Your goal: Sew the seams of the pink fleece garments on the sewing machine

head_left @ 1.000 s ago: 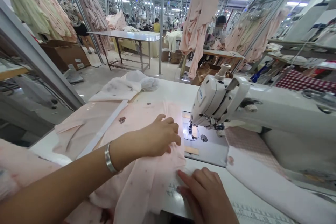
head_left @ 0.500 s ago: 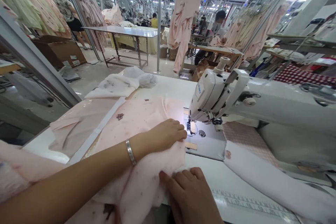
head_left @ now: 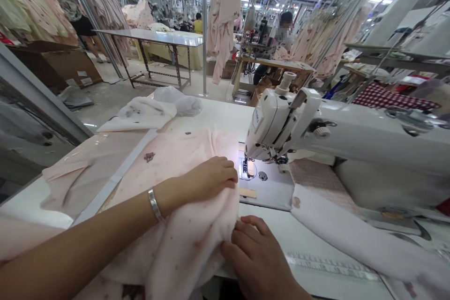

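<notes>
Where the pink fabric lies bunched toward the near edge of the tabletop, the left hand sits on it, fingers curled down and gripping a raised fold. Right hand is at the near edge, fingertips bent against the fabric's side; thumb hidden, grip cannot be told. Sewing machine stands just right of the fabric. White cloth pile lies near the far left corner.

L hand grips pink fabric nr sewing machine; R hand touching.
</notes>
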